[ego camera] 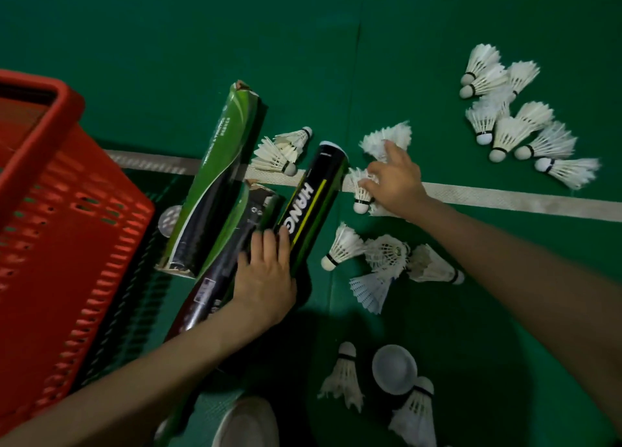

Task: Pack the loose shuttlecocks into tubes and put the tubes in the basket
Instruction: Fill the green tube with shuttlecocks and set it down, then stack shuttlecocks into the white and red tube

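We find open floor from ten to one o'clock. The basket walls off nine o'clock, three tubes lie just beside it, and shuttlecocks crowd two o'clock, the centre and five o'clock, a lid among them.

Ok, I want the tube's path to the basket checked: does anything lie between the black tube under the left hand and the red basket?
Yes. A green tube and a dark tube beside it lie between the black tube at the left hand and the red basket; lifting over them should clear both.
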Demonstrator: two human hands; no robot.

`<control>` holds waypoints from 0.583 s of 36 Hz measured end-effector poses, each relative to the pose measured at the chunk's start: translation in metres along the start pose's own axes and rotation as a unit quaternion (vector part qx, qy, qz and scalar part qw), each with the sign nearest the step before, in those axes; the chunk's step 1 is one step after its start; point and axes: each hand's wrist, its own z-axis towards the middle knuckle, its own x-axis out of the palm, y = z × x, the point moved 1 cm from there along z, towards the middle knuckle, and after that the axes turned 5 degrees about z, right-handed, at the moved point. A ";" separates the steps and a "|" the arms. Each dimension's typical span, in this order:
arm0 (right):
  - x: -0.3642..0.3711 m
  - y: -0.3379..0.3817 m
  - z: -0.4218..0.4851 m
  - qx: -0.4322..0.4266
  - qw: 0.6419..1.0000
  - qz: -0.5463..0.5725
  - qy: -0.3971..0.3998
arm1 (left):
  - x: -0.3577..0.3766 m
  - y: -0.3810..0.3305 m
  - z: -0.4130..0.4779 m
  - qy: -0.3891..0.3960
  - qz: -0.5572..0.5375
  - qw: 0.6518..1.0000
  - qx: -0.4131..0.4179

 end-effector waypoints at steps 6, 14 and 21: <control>-0.011 -0.007 -0.016 -0.027 0.997 0.067 0.021 | -0.030 -0.021 0.023 -0.050 0.033 0.997 0.056; -0.042 -0.035 -0.058 0.013 0.995 0.099 -0.004 | -0.072 -0.108 0.074 -0.088 0.029 0.979 0.179; -0.075 -0.103 -0.130 0.055 0.994 0.058 -0.075 | -0.114 -0.191 0.088 -0.143 0.066 0.961 0.227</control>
